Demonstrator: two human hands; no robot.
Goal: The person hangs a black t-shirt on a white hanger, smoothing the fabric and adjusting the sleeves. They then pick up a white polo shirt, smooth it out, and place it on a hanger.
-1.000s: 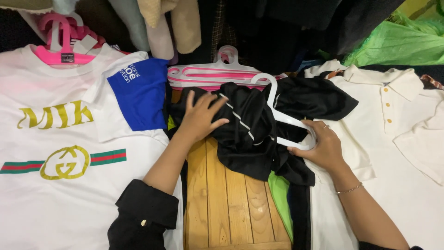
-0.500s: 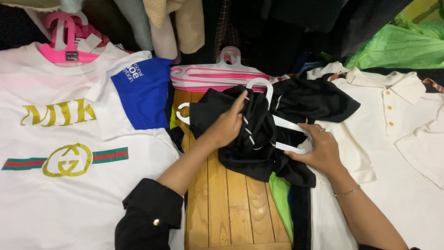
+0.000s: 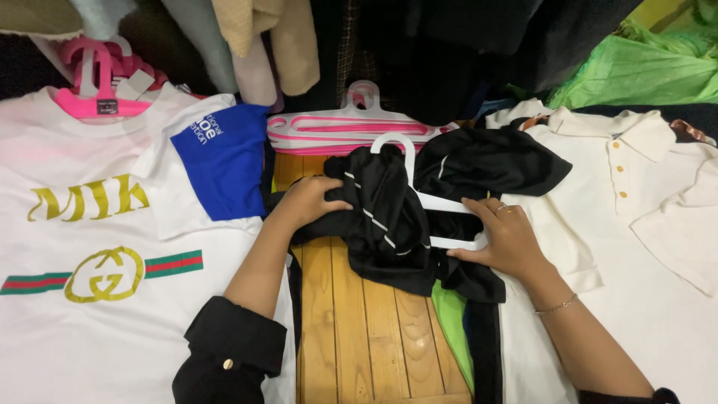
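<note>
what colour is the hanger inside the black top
White; the hanger shows best in the head view, partly wrapped in the black top.

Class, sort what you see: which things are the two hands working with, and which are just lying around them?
In hand:
left hand
right hand
black garment
white hanger

Lying about:
white printed T-shirt
blue garment
pink hangers
cream polo shirt
green bag
wooden table

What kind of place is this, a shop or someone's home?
Probably a clothes stall or shop. Shirts lie spread for display, a white T-shirt and a cream polo, spare pink hangers are stacked, and more garments hang behind.
</note>
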